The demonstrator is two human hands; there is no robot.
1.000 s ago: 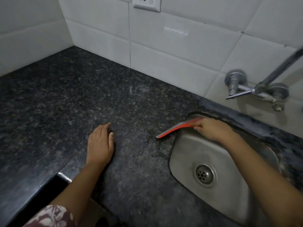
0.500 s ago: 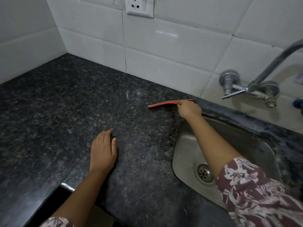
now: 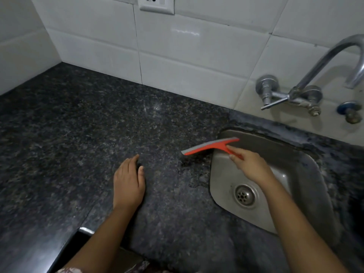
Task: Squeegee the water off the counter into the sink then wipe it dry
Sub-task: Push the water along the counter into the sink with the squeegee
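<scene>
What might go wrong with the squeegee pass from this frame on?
1. The wet patch beside the sink's left rim lies nearer the person than the squeegee blade; a pass from here may miss it.
2. The right hand seems to hold the handle only near its fingertips, so the squeegee might slip into the sink.
3. The left hand rests flat on the counter, possibly covering unswept water.

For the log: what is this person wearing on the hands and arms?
The left hand and the right hand are bare: no gloves, rings or watch visible. The forearms are uncovered. A scrap of floral-patterned sleeve shows at the bottom edge.
</scene>
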